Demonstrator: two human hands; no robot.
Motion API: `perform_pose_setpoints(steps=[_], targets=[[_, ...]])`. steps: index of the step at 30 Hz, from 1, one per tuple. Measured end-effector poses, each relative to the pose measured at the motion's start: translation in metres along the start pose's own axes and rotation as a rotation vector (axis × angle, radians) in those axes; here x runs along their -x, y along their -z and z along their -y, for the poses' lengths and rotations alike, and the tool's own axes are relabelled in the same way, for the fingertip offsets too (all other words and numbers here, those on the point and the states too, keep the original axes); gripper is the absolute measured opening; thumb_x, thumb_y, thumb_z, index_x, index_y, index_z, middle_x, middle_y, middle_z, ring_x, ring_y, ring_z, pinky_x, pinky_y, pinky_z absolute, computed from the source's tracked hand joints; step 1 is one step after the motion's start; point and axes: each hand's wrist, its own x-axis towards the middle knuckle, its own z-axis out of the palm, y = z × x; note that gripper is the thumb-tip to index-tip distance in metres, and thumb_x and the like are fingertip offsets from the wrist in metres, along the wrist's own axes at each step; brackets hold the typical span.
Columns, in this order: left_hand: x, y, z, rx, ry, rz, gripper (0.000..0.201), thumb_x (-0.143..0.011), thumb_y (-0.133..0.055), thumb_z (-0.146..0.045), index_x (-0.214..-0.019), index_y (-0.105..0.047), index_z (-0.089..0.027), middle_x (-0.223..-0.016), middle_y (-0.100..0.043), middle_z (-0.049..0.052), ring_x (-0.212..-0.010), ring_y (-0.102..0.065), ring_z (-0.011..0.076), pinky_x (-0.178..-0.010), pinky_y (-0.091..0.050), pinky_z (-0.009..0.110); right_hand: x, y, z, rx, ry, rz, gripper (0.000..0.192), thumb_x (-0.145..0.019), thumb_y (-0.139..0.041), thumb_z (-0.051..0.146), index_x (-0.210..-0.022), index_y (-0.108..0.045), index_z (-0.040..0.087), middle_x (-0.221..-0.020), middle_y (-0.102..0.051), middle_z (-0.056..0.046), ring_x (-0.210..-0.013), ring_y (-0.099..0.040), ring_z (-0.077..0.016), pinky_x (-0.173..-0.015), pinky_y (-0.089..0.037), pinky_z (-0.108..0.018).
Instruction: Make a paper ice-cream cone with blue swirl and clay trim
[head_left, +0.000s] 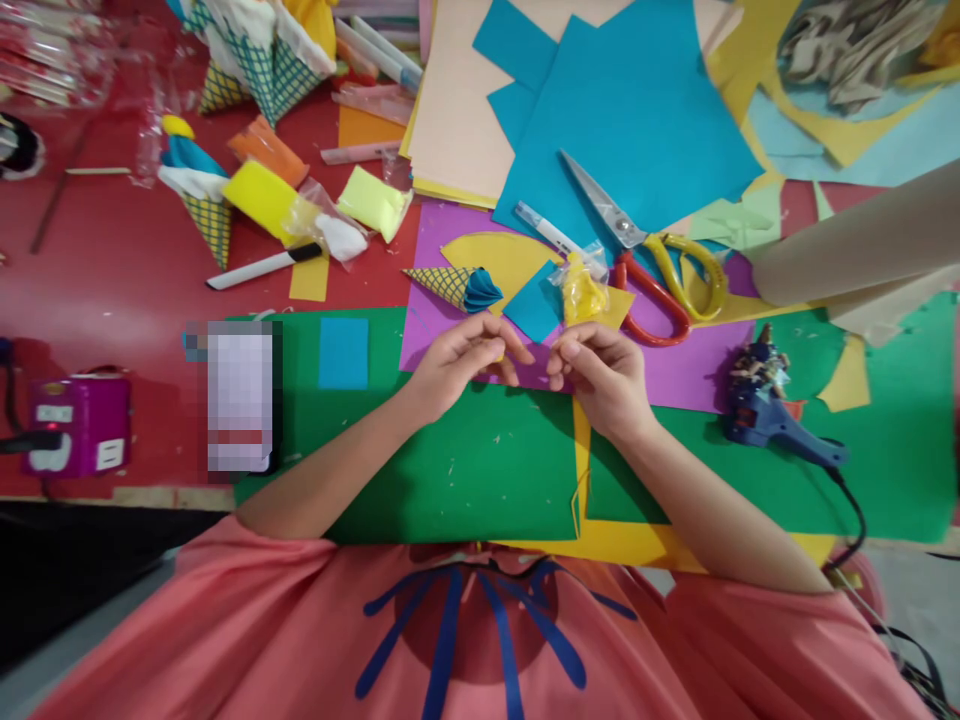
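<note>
My left hand (pixel 472 360) is closed, thumb against fingers, and a speck of yellow clay shows at the thumb tip. Facing it across a small gap, my right hand (pixel 604 375) has thumb and forefinger pinched together; whatever lies between them is hidden. Just beyond the right fingers is a torn clear packet of yellow clay (pixel 585 292). A small paper cone (pixel 442 285) with a blue grid and a blue swirled top (pixel 482 289) lies on its side beyond my left hand. Between them rests a blue paper piece (pixel 534 302).
Large scissors (pixel 656 280) lie open beyond my right hand. A blue glue gun (pixel 772 420) with a cord sits at right, near a thick cardboard tube (pixel 862 235). Clay packets (pixel 262 200), a marker (pixel 262 268) and finished cones (pixel 255 60) are at left; a blurred phone-like object (pixel 240 400) lies nearer.
</note>
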Motion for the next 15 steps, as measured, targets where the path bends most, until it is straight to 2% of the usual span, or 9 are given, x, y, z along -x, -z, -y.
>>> perform_pose_setpoints(steps=[2,5,9,15], targets=[[0.002,-0.001,0.001,-0.116,-0.045,-0.008,0.020,-0.089,-0.056,-0.037,-0.089,-0.062,-0.018,-0.073,-0.061,-0.002,-0.058,-0.056,0.0066,-0.056,-0.045,0.019,0.000,-0.003,0.000,-0.106,-0.094,0.049,0.017,-0.081,-0.072,0.034,-0.080,-0.067,0.018,-0.064,-0.068,0.003,-0.047,-0.059,-0.0069,-0.048,-0.050,-0.019],[0.006,-0.004,0.000,-0.398,-0.150,-0.045,0.022,-0.090,-0.055,-0.038,-0.084,-0.062,-0.018,-0.069,-0.058,-0.002,-0.059,-0.051,0.0072,-0.056,-0.040,0.019,0.002,-0.009,0.000,-0.200,-0.177,0.112,0.016,-0.081,-0.073,0.033,-0.082,-0.068,0.017,-0.064,-0.069,0.003,-0.047,-0.060,-0.0065,-0.047,-0.050,-0.018],[0.009,-0.008,-0.002,-0.697,-0.378,-0.077,0.013,-0.089,-0.059,-0.031,-0.087,-0.063,-0.019,-0.079,-0.066,0.000,-0.069,-0.057,0.0087,-0.062,-0.042,0.020,0.005,-0.012,-0.001,-0.199,-0.213,0.148,0.019,-0.081,-0.073,0.034,-0.082,-0.067,0.016,-0.066,-0.070,0.002,-0.048,-0.061,-0.0069,-0.049,-0.053,-0.019],[0.010,-0.006,-0.003,-0.928,-0.614,-0.122,0.011,-0.090,-0.055,-0.022,-0.081,-0.061,-0.019,-0.071,-0.063,-0.001,-0.063,-0.055,0.0080,-0.062,-0.042,0.020,0.006,-0.013,-0.002,-0.153,-0.204,0.157,0.020,-0.080,-0.074,0.034,-0.082,-0.068,0.015,-0.071,-0.073,-0.001,-0.050,-0.064,-0.0082,-0.052,-0.055,-0.021]])
